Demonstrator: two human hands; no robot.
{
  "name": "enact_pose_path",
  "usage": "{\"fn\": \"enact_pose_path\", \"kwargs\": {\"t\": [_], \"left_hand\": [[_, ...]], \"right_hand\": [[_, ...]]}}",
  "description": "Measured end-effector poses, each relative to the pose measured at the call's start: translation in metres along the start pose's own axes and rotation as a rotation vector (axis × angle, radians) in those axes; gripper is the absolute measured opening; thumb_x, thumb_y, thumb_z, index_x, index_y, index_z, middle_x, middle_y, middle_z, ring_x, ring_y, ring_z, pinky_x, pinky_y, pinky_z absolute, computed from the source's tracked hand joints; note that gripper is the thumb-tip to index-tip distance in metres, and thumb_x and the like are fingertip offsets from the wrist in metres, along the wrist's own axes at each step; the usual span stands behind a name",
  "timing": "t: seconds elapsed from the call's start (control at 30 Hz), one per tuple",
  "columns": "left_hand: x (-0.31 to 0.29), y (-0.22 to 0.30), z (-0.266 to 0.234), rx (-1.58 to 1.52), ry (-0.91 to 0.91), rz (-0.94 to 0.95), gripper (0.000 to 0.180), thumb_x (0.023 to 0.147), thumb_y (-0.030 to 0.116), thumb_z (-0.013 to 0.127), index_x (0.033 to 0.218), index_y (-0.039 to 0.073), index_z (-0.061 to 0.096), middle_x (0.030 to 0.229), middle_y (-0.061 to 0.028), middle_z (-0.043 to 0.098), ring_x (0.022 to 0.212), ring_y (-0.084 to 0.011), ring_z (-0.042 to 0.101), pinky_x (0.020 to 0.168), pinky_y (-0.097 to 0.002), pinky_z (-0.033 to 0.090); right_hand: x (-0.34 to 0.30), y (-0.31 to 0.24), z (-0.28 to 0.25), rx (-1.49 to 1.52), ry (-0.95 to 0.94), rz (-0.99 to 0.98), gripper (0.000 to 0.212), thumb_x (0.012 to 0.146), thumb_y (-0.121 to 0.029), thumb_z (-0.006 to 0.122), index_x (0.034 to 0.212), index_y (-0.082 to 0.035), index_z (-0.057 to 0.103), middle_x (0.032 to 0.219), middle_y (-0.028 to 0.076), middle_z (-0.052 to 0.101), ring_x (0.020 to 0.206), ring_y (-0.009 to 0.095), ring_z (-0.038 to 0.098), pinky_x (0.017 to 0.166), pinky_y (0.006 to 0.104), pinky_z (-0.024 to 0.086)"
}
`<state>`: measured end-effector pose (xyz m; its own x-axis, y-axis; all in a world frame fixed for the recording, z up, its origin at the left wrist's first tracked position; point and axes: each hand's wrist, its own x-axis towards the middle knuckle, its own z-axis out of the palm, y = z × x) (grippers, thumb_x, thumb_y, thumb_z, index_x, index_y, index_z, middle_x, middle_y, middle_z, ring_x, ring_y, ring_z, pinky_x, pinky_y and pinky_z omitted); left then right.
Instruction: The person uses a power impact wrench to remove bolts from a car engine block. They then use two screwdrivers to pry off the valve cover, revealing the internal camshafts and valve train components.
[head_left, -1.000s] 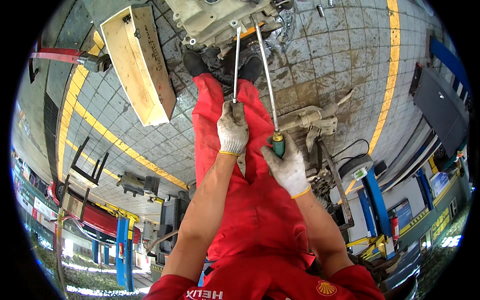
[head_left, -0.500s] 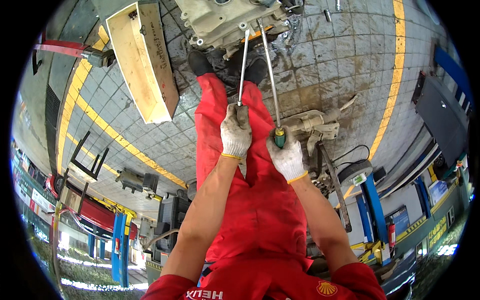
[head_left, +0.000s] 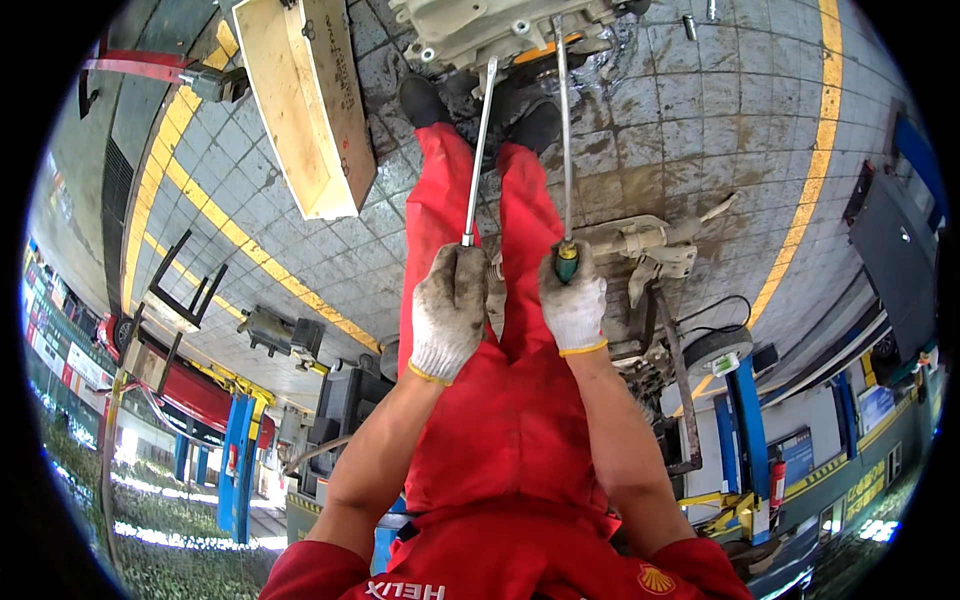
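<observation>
My left hand (head_left: 448, 305), in a soiled white knit glove, is closed round the near end of a long chrome bar (head_left: 478, 160) with a flattened tip; its grip is hidden by the fingers. That tip stands close to the near edge of a grey metal casing (head_left: 460, 28), seemingly just off it. My gloved right hand (head_left: 573, 300) is closed round the green and yellow handle of a long screwdriver (head_left: 567, 150). Its shaft reaches forward to the casing's edge, beside an orange strip (head_left: 548, 50); the contact point is too small to make out.
An open wooden box (head_left: 315, 120) stands front left. Right of my legs lies a dirty metal part with a shaft (head_left: 630, 240), near a rusty bar (head_left: 675, 370). A small metal cylinder (head_left: 690, 27) lies on the wet tiles ahead. My shoes (head_left: 424, 102) are near the casing.
My left hand has drawn back toward me, and the bar's tip has come away from the casing. The right hand keeps the screwdriver at the casing. The whole view has shifted slightly.
</observation>
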<state>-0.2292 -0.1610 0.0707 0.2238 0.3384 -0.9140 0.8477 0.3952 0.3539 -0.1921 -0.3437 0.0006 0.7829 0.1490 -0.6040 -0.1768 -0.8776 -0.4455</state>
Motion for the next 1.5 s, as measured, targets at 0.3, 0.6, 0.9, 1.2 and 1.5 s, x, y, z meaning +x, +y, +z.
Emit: {"fn": "enact_pose_path", "kwargs": {"t": [0.3, 0.6, 0.9, 1.2, 1.5], "left_hand": [[0.000, -0.001, -0.016, 0.074, 0.046, 0.078, 0.043, 0.114, 0.043, 0.048, 0.108, 0.003, 0.063, 0.062, 0.0000, 0.053, 0.042, -0.0087, 0.046, 0.040, -0.0286, 0.035], [-0.009, 0.020, -0.001, -0.008, 0.059, 0.045, 0.037, 0.114, 0.039, 0.050, 0.109, 0.004, 0.062, 0.067, -0.0041, 0.057, 0.048, -0.0146, 0.052, 0.046, -0.0338, 0.041], [0.035, -0.042, 0.038, 0.172, 0.236, 0.126, 0.030, 0.113, 0.031, 0.052, 0.114, 0.003, 0.062, 0.076, -0.0233, 0.068, 0.072, -0.0439, 0.072, 0.063, -0.0513, 0.053], [0.051, -0.062, 0.050, 0.274, 0.343, 0.256, 0.031, 0.112, 0.032, 0.053, 0.117, 0.003, 0.063, 0.081, -0.0244, 0.072, 0.077, -0.0461, 0.074, 0.066, -0.0520, 0.056], [0.060, -0.067, 0.064, 0.156, 0.409, 0.313, 0.028, 0.109, 0.028, 0.052, 0.121, 0.005, 0.062, 0.079, -0.0249, 0.071, 0.076, -0.0453, 0.075, 0.063, -0.0541, 0.054]], "right_hand": [[0.005, 0.005, -0.008, 0.023, -0.047, -0.010, 0.022, 0.095, -0.012, 0.078, 0.112, -0.006, 0.065, 0.089, 0.017, 0.073, 0.079, 0.036, 0.074, 0.072, 0.0419, 0.057], [0.002, 0.010, -0.007, 0.065, -0.048, -0.003, 0.022, 0.094, -0.016, 0.077, 0.112, -0.010, 0.066, 0.089, 0.022, 0.074, 0.086, 0.047, 0.074, 0.069, 0.0517, 0.058], [0.008, -0.001, -0.020, 0.007, -0.058, -0.022, 0.023, 0.093, -0.016, 0.078, 0.111, -0.009, 0.066, 0.083, 0.024, 0.073, 0.081, 0.047, 0.074, 0.066, 0.0508, 0.058], [0.004, 0.000, -0.026, -0.055, -0.031, -0.041, 0.027, 0.094, -0.019, 0.078, 0.117, -0.012, 0.068, 0.086, 0.023, 0.074, 0.083, 0.047, 0.074, 0.068, 0.0511, 0.059], [0.003, -0.001, -0.029, 0.007, -0.070, -0.026, 0.025, 0.095, -0.022, 0.076, 0.116, -0.011, 0.067, 0.087, 0.023, 0.075, 0.084, 0.047, 0.075, 0.069, 0.0517, 0.059]]}}
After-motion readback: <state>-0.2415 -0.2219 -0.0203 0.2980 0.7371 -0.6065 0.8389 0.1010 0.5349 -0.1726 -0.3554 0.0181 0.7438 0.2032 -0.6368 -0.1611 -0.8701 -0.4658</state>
